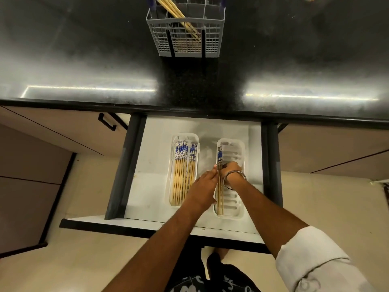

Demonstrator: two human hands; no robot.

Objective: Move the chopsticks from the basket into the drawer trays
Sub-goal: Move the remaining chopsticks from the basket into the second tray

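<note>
Surroundings: kitchen counter and cabinets.
Black speckled countertop (84, 49) with two bright light reflections. Beige cabinet door (63, 127) at left carries a black handle (107, 122). Cream tiled floor (84, 260) below.

- L hand (205, 186): arm reaches fwd from bottom centre, back of hand up, fingers straight, pointing ahead.
- R hand (231, 167): arm comes in from lower right, wrist bent inward, fingers curled, tips toward L hand; hands nearly touching.
- R sleeve (315, 262) rolled above forearm.
</note>
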